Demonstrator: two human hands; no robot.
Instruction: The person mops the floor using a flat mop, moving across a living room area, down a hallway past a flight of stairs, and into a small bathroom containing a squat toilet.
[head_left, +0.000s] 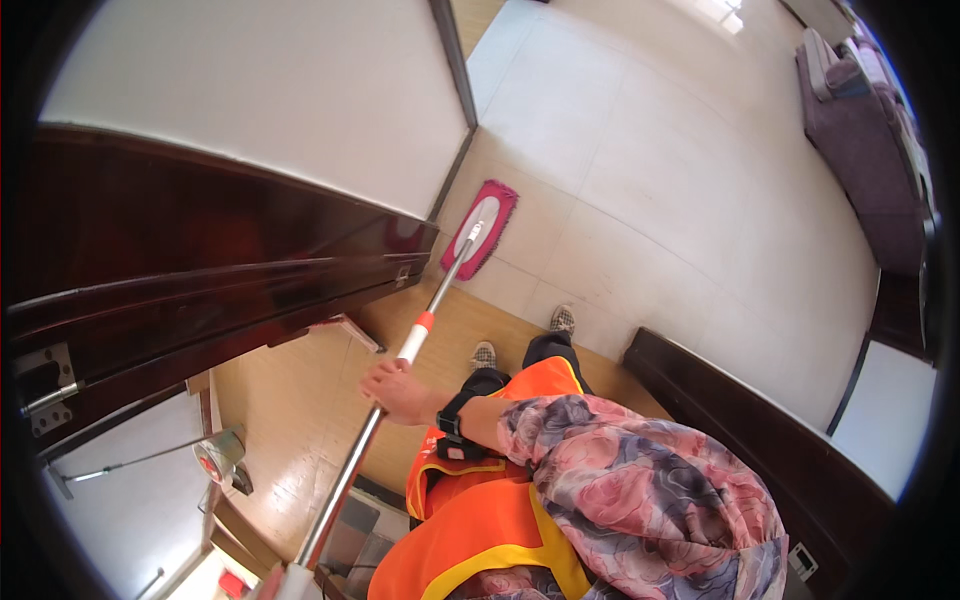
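My right hand (397, 391) grips the steel pole of a flat mop (347, 469) just below its white and orange collar. At the bottom edge a small part of my left hand (271, 583) shows, wrapped around the white grip at the pole's upper end. The mop head (480, 231), a pink-red fringed pad with a pale oval plate, lies flat on light floor tiles (574, 225). It rests close to the free edge of a dark, glossy wooden door (225, 240) and the wall corner. A black band circles my right wrist.
My checkered shoes (484, 355) stand at the doorway on tan flooring (390, 307). A dark door frame (720, 390) rises on the right. Farther off is a purple sofa (855, 150). Behind the door sits a bucket-like container (220, 454) beside a thin pole.
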